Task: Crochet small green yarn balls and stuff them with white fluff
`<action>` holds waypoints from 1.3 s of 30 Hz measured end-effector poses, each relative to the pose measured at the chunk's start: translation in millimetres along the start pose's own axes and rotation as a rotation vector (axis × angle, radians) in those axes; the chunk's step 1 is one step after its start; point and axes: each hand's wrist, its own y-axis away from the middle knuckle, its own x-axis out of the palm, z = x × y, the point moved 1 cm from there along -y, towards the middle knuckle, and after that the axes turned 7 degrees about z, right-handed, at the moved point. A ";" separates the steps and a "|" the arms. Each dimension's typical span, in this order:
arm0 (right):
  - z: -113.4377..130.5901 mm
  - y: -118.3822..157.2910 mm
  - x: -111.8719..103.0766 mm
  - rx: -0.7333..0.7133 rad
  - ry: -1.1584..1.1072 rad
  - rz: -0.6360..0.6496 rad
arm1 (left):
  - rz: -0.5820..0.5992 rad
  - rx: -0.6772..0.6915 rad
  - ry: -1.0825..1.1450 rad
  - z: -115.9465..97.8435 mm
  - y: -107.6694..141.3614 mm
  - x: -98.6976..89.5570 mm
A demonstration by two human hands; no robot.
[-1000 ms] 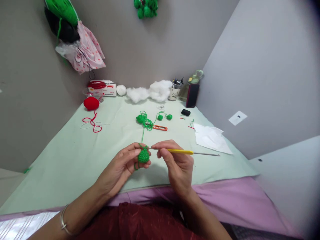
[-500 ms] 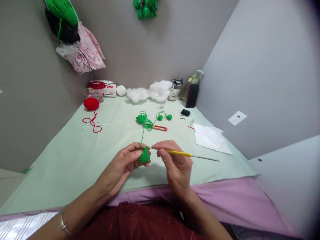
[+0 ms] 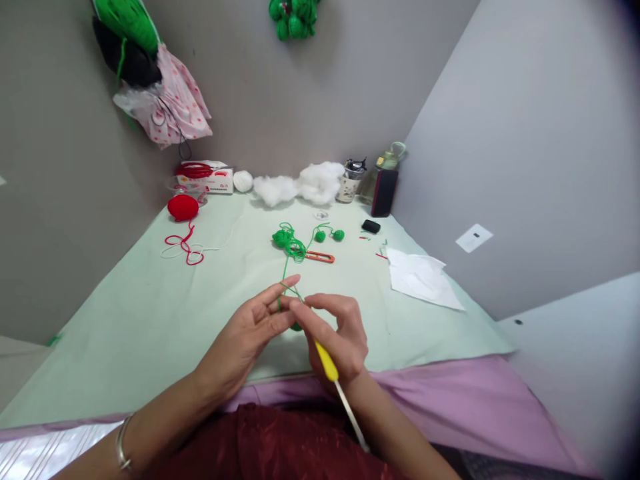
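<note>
My left hand [image 3: 255, 327] pinches a small green crochet piece [image 3: 297, 327], mostly hidden behind my fingers. Green yarn [image 3: 285, 267] runs over the raised left index finger and back to a tangled green yarn ball [image 3: 283, 238] on the table. My right hand [image 3: 340, 337] is closed around a crochet hook [image 3: 326, 360] with a yellow grip. The hook slants down toward my body, and its working tip is hidden between the two hands. Both hands meet above the table's front part.
Beyond my hands lie an orange cutter [image 3: 320, 257] and two small green balls [image 3: 339, 235]. Red yarn [image 3: 183, 207] sits at left, white stuffing [image 3: 320, 182] at the back. On the right are a white sheet [image 3: 423, 279], a black object [image 3: 371, 226] and an upright phone [image 3: 385, 193].
The hook has swung from pointing right to pointing down toward my body. My right hand has moved left against my left fingers, and the crochet piece is now mostly covered.
</note>
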 end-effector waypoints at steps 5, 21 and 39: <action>-5.8 -10.0 -11.7 0.376 -0.518 -0.061 | 0.039 -0.026 0.156 -5.9 -1.1 -4.7; 1.4 -10.4 -1.9 0.139 -0.202 0.100 | -0.011 0.001 0.071 -1.1 -2.2 -1.0; -10.9 -12.4 -8.6 0.634 -0.848 -0.099 | 0.096 -0.041 0.106 -11.3 -2.1 -6.6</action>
